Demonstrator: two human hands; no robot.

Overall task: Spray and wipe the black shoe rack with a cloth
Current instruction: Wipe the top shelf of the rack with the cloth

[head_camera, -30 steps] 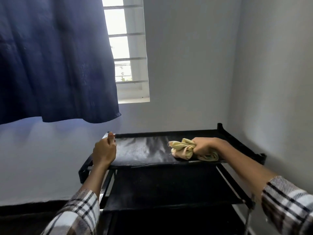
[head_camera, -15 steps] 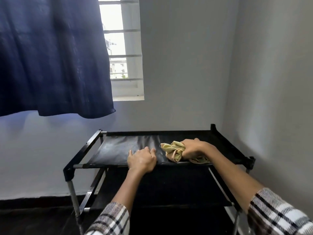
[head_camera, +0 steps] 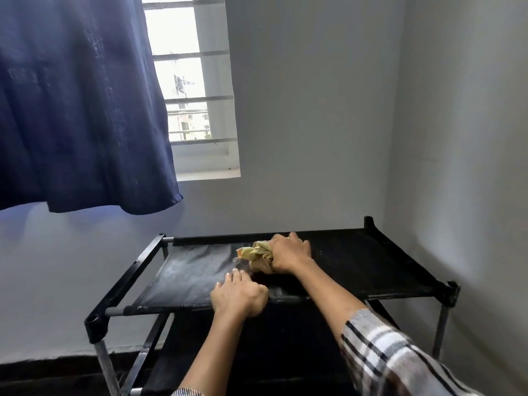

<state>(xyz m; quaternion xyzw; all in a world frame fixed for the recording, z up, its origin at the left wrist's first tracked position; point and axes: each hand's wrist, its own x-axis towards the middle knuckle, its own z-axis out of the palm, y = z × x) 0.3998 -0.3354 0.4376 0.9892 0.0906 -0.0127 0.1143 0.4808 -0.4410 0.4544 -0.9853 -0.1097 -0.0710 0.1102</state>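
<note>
While the right hand (head_camera: 290,254) grips the crumpled yellow-green cloth (head_camera: 257,255) on the black fabric shoe rack (head_camera: 371,264), the left hand (head_camera: 238,297), fingers curled, presses its front bar; pressing harder could tip this light rack.

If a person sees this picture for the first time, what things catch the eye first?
The right hand presses a bunched yellow cloth on the top shelf of the black shoe rack in the room's corner. The left hand rests at the shelf's front edge. Upper left, a dark blue curtain partly covers a bright barred window.
</note>
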